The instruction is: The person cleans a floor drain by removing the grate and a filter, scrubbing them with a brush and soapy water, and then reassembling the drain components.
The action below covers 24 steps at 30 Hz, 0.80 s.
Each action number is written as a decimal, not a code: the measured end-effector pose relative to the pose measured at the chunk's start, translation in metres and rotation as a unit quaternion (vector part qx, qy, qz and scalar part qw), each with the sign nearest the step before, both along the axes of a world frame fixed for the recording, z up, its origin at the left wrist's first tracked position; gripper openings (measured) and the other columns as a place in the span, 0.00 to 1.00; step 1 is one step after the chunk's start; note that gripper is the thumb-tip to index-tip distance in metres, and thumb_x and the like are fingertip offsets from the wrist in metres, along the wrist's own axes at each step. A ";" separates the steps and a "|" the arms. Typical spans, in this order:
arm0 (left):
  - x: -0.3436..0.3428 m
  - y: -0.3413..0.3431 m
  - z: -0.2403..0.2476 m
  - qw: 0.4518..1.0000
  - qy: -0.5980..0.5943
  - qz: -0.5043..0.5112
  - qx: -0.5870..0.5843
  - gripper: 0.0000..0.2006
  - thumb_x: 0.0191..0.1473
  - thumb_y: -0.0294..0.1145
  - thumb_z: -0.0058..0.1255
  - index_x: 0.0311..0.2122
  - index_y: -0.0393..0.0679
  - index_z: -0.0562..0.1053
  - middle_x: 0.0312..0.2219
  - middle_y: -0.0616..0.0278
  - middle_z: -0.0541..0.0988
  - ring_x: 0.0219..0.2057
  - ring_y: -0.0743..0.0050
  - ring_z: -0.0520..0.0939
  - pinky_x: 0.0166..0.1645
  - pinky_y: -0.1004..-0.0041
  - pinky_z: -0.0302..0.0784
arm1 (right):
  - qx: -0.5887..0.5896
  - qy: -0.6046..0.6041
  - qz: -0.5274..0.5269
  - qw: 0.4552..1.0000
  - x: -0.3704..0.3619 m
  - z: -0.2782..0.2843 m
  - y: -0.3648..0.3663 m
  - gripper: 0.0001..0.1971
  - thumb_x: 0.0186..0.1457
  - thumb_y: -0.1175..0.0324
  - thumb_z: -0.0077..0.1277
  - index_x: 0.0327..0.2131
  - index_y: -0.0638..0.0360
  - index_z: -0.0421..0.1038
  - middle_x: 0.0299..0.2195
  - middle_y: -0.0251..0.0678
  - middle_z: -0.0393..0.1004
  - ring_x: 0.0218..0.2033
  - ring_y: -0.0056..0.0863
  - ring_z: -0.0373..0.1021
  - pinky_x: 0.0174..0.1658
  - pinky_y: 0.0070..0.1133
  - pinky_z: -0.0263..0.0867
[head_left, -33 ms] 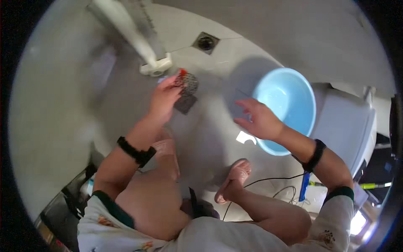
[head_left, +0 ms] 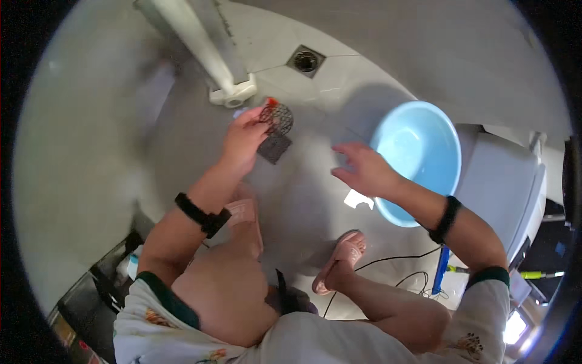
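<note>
The round drain cover [head_left: 277, 118] in the left hand [head_left: 242, 141] looks like dark metal mesh, matt, with an open grid. The basin [head_left: 424, 159] just beside the right hand [head_left: 362, 171] is light blue plastic, smooth and slightly glossy. The floor [head_left: 303, 200] is pale grey tile, smooth with a wet sheen. The floor drain [head_left: 305, 60] looks like dull metal. The slippers [head_left: 344, 253] look like soft pink rubber, matt.

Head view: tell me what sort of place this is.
Probably a bathroom or wash area: a floor drain set in the tiled floor, a light blue basin, and a white pipe running down to the floor.
</note>
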<state>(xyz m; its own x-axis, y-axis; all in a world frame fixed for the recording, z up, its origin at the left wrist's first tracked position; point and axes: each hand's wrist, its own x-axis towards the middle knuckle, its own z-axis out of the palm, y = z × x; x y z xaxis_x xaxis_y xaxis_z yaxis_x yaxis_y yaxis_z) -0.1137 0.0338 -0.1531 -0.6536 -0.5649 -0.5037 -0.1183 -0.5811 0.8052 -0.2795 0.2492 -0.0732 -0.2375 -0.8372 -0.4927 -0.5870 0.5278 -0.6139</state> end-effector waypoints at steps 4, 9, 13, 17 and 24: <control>0.010 -0.012 -0.019 0.999 -0.017 0.032 -0.008 0.14 0.52 0.21 0.47 0.45 0.38 0.68 0.36 0.62 0.76 0.37 0.76 0.76 0.40 0.77 0.72 | 0.014 0.052 0.007 0.999 0.055 -0.083 -0.077 0.32 0.45 0.58 0.55 0.52 0.65 0.59 0.45 0.49 0.66 0.47 0.45 0.64 0.51 0.33 0.60; 0.031 -0.033 -0.037 0.995 -0.043 0.057 -0.074 0.09 0.51 0.22 0.49 0.39 0.37 0.70 0.33 0.63 0.76 0.33 0.78 0.76 0.37 0.78 0.71 | -0.060 0.206 -0.011 0.977 0.112 -0.152 -0.118 0.41 0.39 0.58 0.61 0.55 0.62 0.52 0.48 0.44 0.60 0.50 0.44 0.60 0.52 0.36 0.58; 0.046 -0.043 -0.033 0.973 -0.142 0.045 -0.179 0.06 0.49 0.23 0.53 0.34 0.37 0.73 0.32 0.63 0.76 0.32 0.77 0.75 0.38 0.77 0.72 | 0.007 0.214 -0.022 0.977 0.118 -0.174 -0.122 0.44 0.34 0.57 0.63 0.55 0.63 0.54 0.47 0.43 0.59 0.50 0.41 0.58 0.50 0.34 0.58; 0.042 -0.045 -0.020 0.896 -0.254 -0.052 -0.360 0.06 0.46 0.21 0.55 0.32 0.40 0.74 0.33 0.62 0.76 0.35 0.74 0.76 0.39 0.74 0.73 | -0.067 0.263 -0.063 0.960 0.104 -0.169 -0.111 0.35 0.39 0.56 0.61 0.50 0.63 0.61 0.41 0.40 0.66 0.43 0.34 0.64 0.42 0.28 0.63; 0.029 -0.036 -0.020 0.827 -0.067 -0.153 -0.537 0.10 0.42 0.18 0.55 0.33 0.41 0.74 0.34 0.58 0.73 0.37 0.69 0.76 0.42 0.74 0.72 | -0.053 -0.366 -0.398 0.840 0.069 -0.130 -0.135 0.19 0.56 0.54 0.47 0.42 0.60 0.68 0.28 0.32 0.71 0.28 0.23 0.68 0.28 0.19 0.64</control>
